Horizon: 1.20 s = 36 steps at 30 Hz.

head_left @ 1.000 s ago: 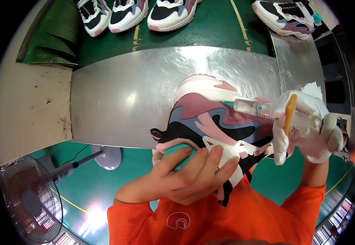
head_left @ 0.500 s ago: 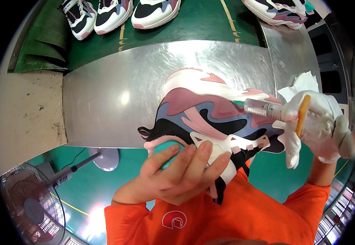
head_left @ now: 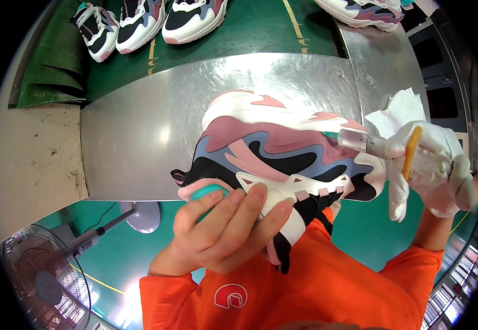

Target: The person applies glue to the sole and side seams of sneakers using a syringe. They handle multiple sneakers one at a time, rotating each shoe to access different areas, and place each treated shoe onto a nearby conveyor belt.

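A sneaker (head_left: 272, 165) in white, mauve, blue-grey, pink and black lies on its side, sole facing away from me and toe to the right. My left hand (head_left: 217, 234), bare, is closed around its collar and tongue. A teal insert (head_left: 208, 192) shows in the shoe's opening. On the right, my right hand (head_left: 431, 159), in a white glove, is shut on a clear syringe (head_left: 360, 141) with a green tip. That tip is at the seam between the upper and the white sole, towards the toe. An orange strip (head_left: 412, 151) crosses the syringe's rear end at my fingers.
Under the shoe is a shiny metal worktop (head_left: 134, 148). Beyond it, several similar sneakers (head_left: 195, 22) stand on a green conveyor belt (head_left: 250, 33), and another sneaker (head_left: 362, 14) sits at far right. White paper (head_left: 401, 113) lies behind my right hand. A fan (head_left: 46, 283) stands at lower left.
The sneaker has moved left with my left hand and turned slightly. The syringe's tip is now farther along the sole seam towards the toe. My right hand has shifted only a little.
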Tool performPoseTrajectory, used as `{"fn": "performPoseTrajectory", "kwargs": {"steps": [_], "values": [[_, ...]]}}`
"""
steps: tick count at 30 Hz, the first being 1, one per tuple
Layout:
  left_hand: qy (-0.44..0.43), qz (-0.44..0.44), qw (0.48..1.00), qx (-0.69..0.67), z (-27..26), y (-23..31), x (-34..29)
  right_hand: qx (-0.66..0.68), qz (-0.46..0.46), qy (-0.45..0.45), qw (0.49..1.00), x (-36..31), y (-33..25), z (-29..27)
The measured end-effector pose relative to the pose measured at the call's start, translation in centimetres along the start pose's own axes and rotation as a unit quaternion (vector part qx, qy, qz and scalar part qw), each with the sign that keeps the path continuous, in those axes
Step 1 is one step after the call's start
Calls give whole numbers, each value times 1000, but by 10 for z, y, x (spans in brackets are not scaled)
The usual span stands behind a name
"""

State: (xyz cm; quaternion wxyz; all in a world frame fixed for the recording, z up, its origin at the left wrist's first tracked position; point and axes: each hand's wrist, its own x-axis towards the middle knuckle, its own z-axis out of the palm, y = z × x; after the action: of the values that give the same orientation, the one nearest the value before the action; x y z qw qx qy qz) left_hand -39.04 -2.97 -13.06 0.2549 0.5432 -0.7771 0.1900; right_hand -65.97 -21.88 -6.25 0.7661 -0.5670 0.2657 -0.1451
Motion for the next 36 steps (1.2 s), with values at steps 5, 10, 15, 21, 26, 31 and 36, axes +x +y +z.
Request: {"fn": "performPoseTrajectory", "kwargs": {"steps": [5, 10, 15, 21, 26, 31, 36], "values": [[14, 12, 1000, 9, 3, -2, 0, -13, -6, 16, 1000, -6, 1, -5], [7, 7, 1000, 9, 2, -1, 2, -39, 12, 33, 999, -11, -3, -6], [2, 7, 1000, 12, 1, -2, 4, -10, 6, 59, 998, -10, -10, 3], [-7, 7, 1000, -7, -1, -3, 9, 72, -52, 8, 996, -15, 12, -17], [-11, -1, 1000, -11, -3, -1, 14, 83, -101, 16, 991, -20, 20, -27], [-16, -7, 1000, -2, -2, 0, 14, 74, -107, 43, 990, -34, 30, -39], [-26, -7, 1000, -5, 0, 1, 19, 102, -99, 70, 987, -42, 22, -33]]}}
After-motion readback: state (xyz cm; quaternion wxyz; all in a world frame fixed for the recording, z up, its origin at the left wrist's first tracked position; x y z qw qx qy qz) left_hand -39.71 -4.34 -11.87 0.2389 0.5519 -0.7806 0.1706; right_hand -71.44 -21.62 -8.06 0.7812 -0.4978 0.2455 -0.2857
